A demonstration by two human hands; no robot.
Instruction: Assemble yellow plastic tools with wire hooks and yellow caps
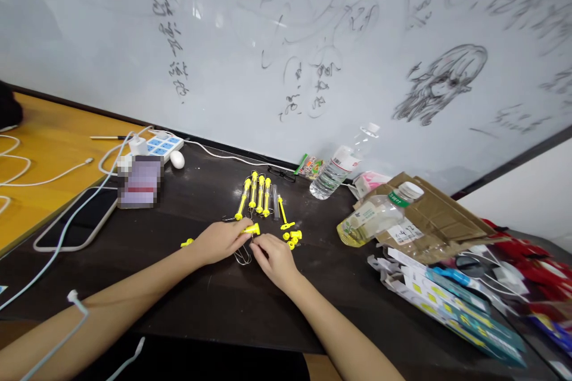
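My left hand (223, 241) is closed around a yellow plastic piece (252, 229) with a flared end, held just above the dark table. Close beside it, my right hand (274, 257) has thumb and forefinger pinched at a thin metal wire that hangs under the yellow piece; the fingertips partly hide it. Bent wire loops (242, 257) lie between the two hands. Beyond them stand in a row several transparent tubes with yellow ends (253, 190). Bare transparent tubes (276, 201) and a yellow rod with a crosspiece (283, 214) lie to their right, near small yellow caps (292, 240).
A water bottle (333, 172) and a tilted drink bottle (378, 214) are at the right, by cardboard (433, 214) and an opened box (451, 303). At the left are a phone (80, 220), a power strip (163, 146) and cables. A whiteboard (214, 71) rises behind.
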